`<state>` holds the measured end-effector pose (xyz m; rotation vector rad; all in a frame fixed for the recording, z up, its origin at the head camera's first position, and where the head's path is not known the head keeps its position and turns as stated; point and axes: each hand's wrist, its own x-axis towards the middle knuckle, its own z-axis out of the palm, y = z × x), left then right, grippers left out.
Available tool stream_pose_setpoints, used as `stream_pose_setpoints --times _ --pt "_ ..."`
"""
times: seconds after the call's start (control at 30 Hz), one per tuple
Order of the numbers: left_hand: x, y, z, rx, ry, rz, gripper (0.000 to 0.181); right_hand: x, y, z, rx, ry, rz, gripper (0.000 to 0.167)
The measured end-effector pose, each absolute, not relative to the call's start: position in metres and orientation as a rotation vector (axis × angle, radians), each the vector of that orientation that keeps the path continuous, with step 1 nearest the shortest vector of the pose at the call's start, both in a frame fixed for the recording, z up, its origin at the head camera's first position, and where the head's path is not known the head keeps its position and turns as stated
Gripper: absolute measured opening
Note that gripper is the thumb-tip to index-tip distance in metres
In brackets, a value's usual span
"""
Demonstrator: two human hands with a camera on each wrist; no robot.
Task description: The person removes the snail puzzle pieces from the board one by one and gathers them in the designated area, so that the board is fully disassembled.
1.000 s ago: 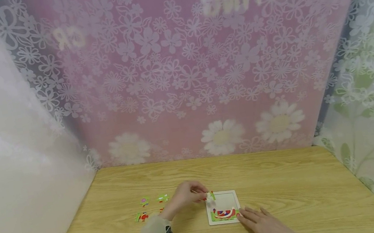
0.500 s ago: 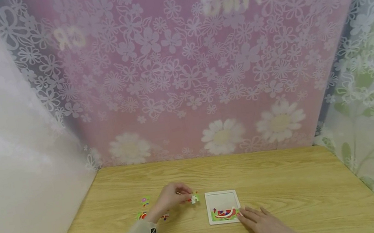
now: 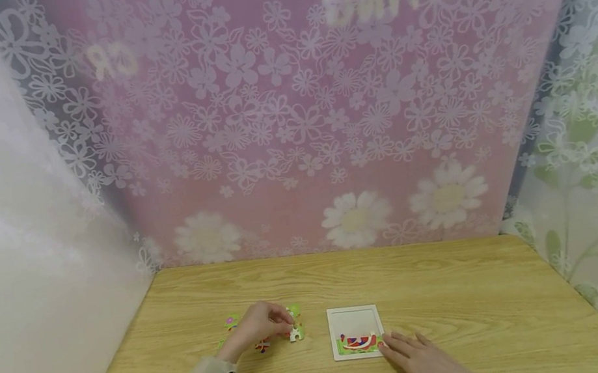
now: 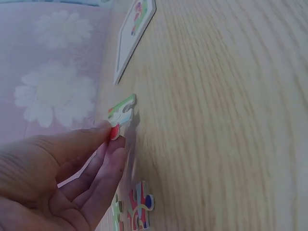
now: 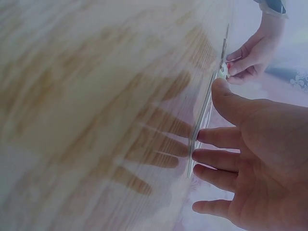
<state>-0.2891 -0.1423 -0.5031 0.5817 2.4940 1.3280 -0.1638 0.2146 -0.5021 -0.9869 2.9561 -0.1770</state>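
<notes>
Between its thumb and fingers, my left hand (image 3: 257,327) pinches a green, white and red puzzle piece (image 4: 122,114) just above the wooden table. That hand is left of a white-rimmed puzzle tray (image 3: 355,319), among the loose pieces. Fitted pieces (image 3: 359,342) with a red, white and green picture fill the tray's near part; its far part shows bare board. My right hand (image 3: 428,361) lies by the tray's near right corner, fingers straight, fingertips at its edge. In the right wrist view, the right hand's fingers (image 5: 219,159) are spread and reach the tray's edge.
Around the left hand lie several loose pieces: a green one with a purple flower (image 3: 230,321), a red and blue one (image 3: 263,345) and a green one (image 3: 294,311). The left forearm partly covers others. A flowered pink curtain (image 3: 292,148) closes the table's back.
My left hand has moved left from the tray's far left corner, carrying the puzzle piece back to the loose pieces. The right hand and the tray have stayed in place.
</notes>
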Motion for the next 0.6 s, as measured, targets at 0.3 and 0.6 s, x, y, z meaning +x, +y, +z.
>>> stream_pose_setpoints --times 0.3,0.6 --pt "-0.2864 -0.1412 -0.5057 0.615 2.525 1.324 0.010 -0.1651 0.2144 -0.5035 -0.964 2.936 -0.191 0.070" --pt "-0.2857 -0.1356 -0.5057 0.676 2.633 1.204 0.010 -0.1643 0.2150 -0.5027 -0.963 2.940 -0.218 0.071"
